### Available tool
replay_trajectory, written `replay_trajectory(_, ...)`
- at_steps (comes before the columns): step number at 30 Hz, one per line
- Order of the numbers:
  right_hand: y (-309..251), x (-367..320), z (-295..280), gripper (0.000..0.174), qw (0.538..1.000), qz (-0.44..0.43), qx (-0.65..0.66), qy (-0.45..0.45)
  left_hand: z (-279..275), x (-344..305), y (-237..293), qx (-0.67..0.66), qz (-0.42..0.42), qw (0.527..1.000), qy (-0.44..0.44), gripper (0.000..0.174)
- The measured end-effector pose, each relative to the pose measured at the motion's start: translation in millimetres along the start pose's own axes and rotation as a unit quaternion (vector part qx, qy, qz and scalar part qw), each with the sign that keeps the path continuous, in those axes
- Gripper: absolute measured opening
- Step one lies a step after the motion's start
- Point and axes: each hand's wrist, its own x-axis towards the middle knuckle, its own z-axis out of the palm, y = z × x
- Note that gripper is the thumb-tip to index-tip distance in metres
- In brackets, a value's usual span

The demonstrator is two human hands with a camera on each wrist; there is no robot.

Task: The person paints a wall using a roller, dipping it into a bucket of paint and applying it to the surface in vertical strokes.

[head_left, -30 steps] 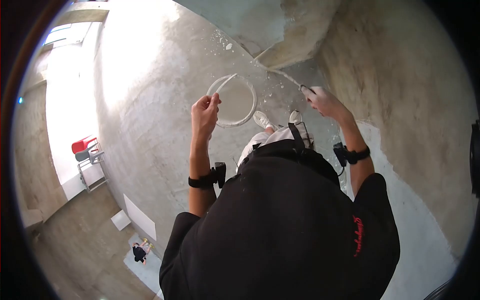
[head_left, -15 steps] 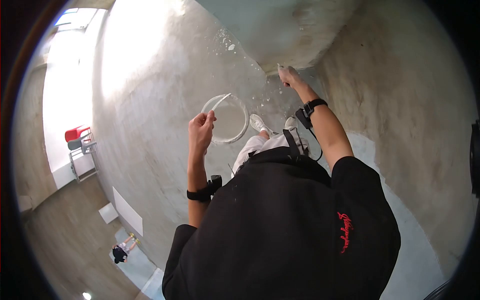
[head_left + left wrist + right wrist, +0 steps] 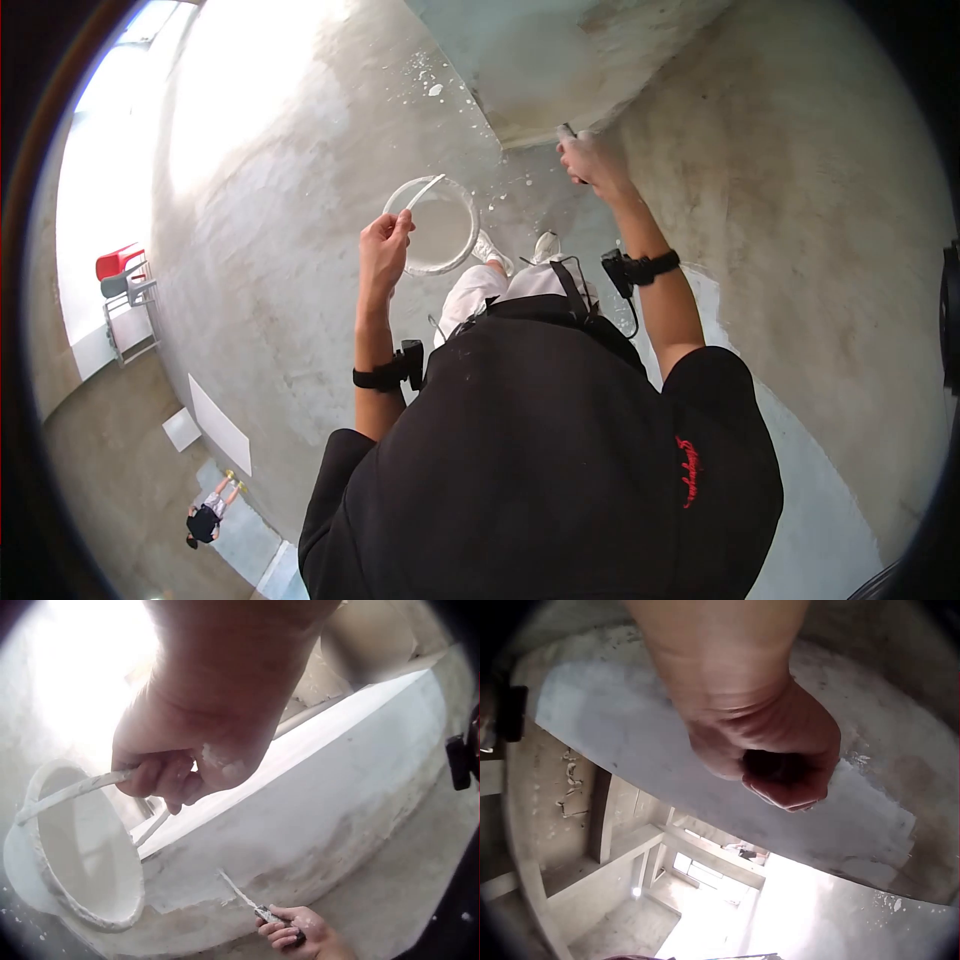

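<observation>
While your left hand point(image 3: 383, 248) grips the bucket handle point(image 3: 75, 796), your right hand point(image 3: 596, 163) perhaps a scraper point(image 3: 244, 896), tilting risks spillage over the rim point(image 3: 112, 926).

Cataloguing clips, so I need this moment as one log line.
left hand: grips handle of open bucket | right hand: grips dark-handled tool | wall: partly pale, tool contact unclear

Left forearm point(image 3: 374, 335) points straight ahead | left hand point(image 3: 383, 248) grips, fingers curled in, thumb close against them | right forearm point(image 3: 643, 225) slants inward, extends farther forward than the left | right hand point(image 3: 595, 163) grips too, fingers wrapped toward the palm | hands bare, well apart, held out before the torso point(image 3: 540, 450)
</observation>
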Motion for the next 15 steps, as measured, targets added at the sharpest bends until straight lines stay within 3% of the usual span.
replay_trajectory(1,12.9,21.0,6.2,0.037,1.000,-0.002,-0.004,0.001,-0.1,-0.3,-0.2,0.001,0.001,1.000,-0.002,0.034)
replay_trajectory(3,44.2,72.5,21.3,0.053,0.997,-0.001,-0.076,0.000,-3.0,-1.2,0.4,-0.004,0.003,1.000,-0.001,0.035)
replay_trajectory(5,69.1,110.7,40.5,0.053,0.992,0.018,-0.124,0.017,-2.3,-1.5,4.5,0.016,0.006,1.000,-0.003,0.036)
replay_trajectory(7,87.5,144.9,49.3,0.051,0.972,-0.021,-0.235,-0.010,-2.3,-0.6,6.2,0.021,0.013,1.000,0.001,0.036)
replay_trajectory(8,96.1,157.4,52.7,0.051,0.971,-0.024,-0.238,-0.011,-3.9,-1.7,4.8,0.034,0.013,0.999,0.004,0.036)
replay_trajectory(10,106.2,180.3,55.7,0.050,0.971,0.071,-0.227,-0.005,-4.7,-1.8,8.9,0.026,0.011,1.000,0.005,0.035)
replay_trajectory(14,135.2,204.2,49.6,0.052,0.968,0.115,-0.224,0.012,-3.1,9.8,-8.4,0.032,-0.010,0.999,0.005,0.033)
replay_trajectory(15,135.4,193.5,44.0,0.046,0.984,0.093,-0.149,0.004,-2.1,13.9,-14.8,0.040,0.012,0.999,0.012,0.033)
